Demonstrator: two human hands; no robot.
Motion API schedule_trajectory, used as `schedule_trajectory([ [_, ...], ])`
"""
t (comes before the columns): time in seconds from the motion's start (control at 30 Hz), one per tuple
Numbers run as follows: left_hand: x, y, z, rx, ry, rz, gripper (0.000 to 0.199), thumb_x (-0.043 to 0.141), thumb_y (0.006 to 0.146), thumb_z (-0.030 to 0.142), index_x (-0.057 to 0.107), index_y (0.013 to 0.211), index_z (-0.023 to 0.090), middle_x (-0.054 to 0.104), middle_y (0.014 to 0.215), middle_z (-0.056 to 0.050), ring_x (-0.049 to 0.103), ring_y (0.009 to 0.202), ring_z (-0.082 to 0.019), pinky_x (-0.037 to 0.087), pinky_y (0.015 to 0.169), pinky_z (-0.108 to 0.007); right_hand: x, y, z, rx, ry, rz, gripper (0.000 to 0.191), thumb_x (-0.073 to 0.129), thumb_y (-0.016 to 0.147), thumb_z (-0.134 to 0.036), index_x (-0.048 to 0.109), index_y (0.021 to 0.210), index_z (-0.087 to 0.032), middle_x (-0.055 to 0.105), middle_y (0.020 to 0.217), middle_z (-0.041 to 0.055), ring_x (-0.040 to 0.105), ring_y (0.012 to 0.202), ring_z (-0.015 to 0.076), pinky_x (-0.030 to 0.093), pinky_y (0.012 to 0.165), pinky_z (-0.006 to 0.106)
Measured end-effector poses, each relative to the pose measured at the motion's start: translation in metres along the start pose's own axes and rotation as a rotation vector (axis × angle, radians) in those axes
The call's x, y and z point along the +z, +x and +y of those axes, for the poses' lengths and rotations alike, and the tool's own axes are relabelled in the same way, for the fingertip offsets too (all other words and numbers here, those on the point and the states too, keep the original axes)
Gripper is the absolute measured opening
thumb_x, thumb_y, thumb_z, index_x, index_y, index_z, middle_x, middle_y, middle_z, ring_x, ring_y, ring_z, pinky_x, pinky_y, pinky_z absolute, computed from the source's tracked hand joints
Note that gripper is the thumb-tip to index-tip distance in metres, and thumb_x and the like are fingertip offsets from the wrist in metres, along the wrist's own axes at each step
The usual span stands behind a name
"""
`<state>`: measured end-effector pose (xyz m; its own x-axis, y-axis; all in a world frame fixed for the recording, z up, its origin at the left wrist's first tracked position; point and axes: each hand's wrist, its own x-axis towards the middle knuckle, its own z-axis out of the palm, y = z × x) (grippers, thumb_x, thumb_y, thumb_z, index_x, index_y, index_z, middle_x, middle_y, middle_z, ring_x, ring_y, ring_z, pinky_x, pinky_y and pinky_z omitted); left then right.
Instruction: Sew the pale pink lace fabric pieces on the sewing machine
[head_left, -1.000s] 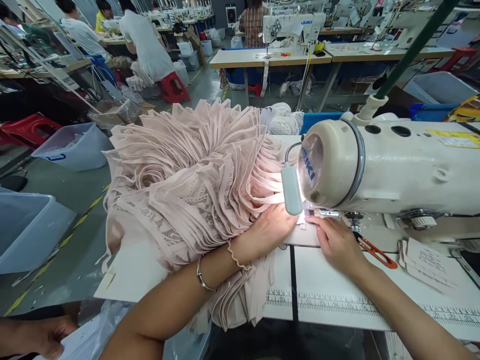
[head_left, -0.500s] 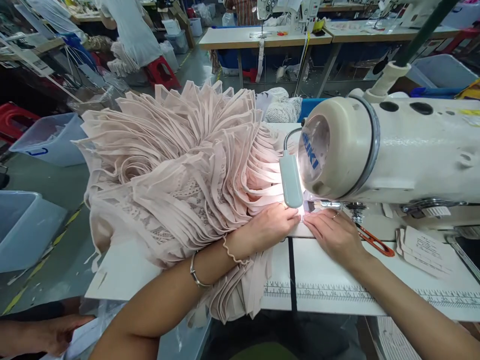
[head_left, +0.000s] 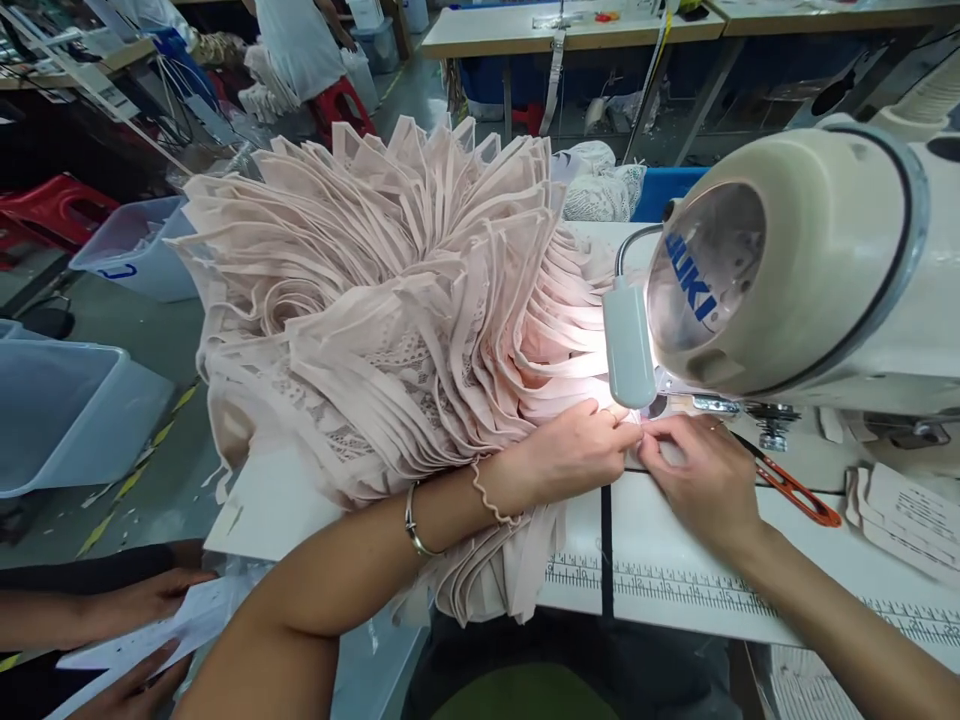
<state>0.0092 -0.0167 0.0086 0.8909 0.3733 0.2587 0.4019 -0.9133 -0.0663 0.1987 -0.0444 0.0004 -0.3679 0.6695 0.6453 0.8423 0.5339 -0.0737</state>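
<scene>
My left hand [head_left: 589, 442] is closed, its fingertips pinching a small edge of pale pink fabric [head_left: 634, 416] beneath the sewing machine's lamp. Meeting it there, my right hand [head_left: 697, 470] pinches with thumb and index finger beside the needle area. Glare and the fingers hide most of the held edge. The sewing machine [head_left: 795, 270] has its rounded head just above my hands. A large fanned heap of pale pink lace-trimmed garment pieces [head_left: 390, 290] spreads to the left, partly under my left forearm. The grey lamp [head_left: 630, 345] hangs in front of the needle area.
Orange-handled thread snips [head_left: 802, 498] lie right of my right hand, near paper labels [head_left: 907, 520]. A printed ruler [head_left: 675, 590] runs along the table's front edge. At lower left, another person's hands [head_left: 142, 610] hold white paper. Plastic bins [head_left: 75, 410] stand on the floor.
The view has shifted, so the machine appears larger and farther right. My fingertips have come together in front of the needle area. The other person's second hand now shows on the paper.
</scene>
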Motion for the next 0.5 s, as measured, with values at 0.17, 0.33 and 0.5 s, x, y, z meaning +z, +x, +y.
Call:
schedule_trajectory([
  [0.17, 0.0, 0.0, -0.002, -0.088, 0.007, 0.041, 0.033, 0.032, 0.097, -0.002, 0.062, 0.088, 0.01, 0.057, 0.088, -0.007, 0.054, 0.081, -0.017, 0.041, 0.069, -0.032, -0.006, -0.002, 0.009, 0.089, 0.164, -0.07, 0.015, 0.059, 0.092, -0.016, 0.068, 0.085, -0.026, 0.073, 0.076, -0.0016, 0.068, 0.072, 0.0167, 0.052, 0.071, 0.03],
  [0.33, 0.0, 0.002, -0.005, -0.11, -0.013, 0.036, 0.036, 0.032, 0.096, -0.004, 0.059, 0.081, 0.013, 0.055, 0.076, -0.005, 0.054, 0.074, -0.015, 0.041, 0.066, -0.028, -0.007, -0.005, 0.014, -0.001, 0.173, -0.087, 0.012, 0.06, 0.093, -0.016, 0.067, 0.091, -0.024, 0.075, 0.082, -0.0014, 0.07, 0.077, 0.0158, 0.053, 0.076, 0.03],
  [0.5, 0.001, 0.004, -0.004, -0.111, 0.004, 0.032, 0.035, 0.032, 0.094, -0.005, 0.058, 0.079, 0.013, 0.056, 0.076, -0.005, 0.053, 0.069, -0.014, 0.042, 0.065, -0.028, -0.009, -0.006, 0.016, -0.074, 0.104, -0.106, 0.016, 0.059, 0.091, -0.012, 0.068, 0.096, -0.024, 0.076, 0.085, -0.0019, 0.07, 0.079, 0.0158, 0.052, 0.073, 0.029],
])
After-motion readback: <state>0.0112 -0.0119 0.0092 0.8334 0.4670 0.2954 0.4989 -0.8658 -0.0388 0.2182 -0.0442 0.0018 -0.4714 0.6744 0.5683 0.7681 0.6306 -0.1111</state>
